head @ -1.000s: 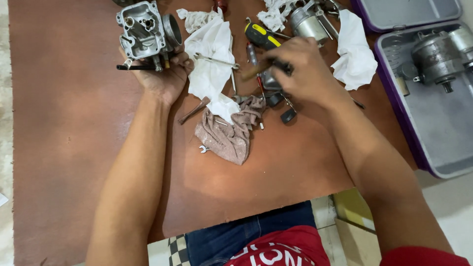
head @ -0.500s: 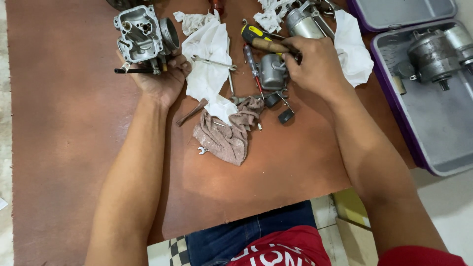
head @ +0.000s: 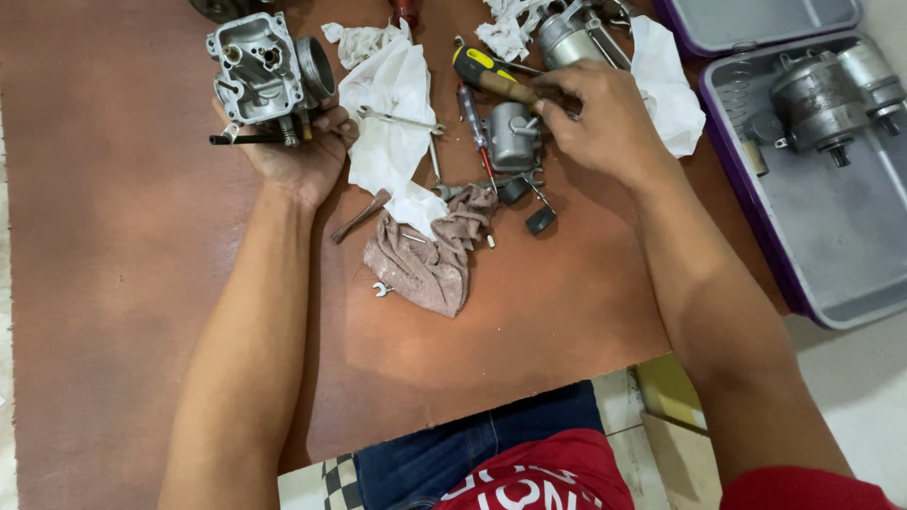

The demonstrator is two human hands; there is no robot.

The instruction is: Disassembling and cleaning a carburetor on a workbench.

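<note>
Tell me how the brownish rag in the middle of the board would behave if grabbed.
The brownish rag lies crumpled in soft folds, so it would likely hang floppy and light. A small metal piece sits on it and would probably slide off. It looks unlikely to roll or break.

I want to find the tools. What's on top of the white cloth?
A thin metal wrench lies across the white cloth. The cloth's lower corner covers part of the brown rag; anything beneath the cloth is hidden.
</note>
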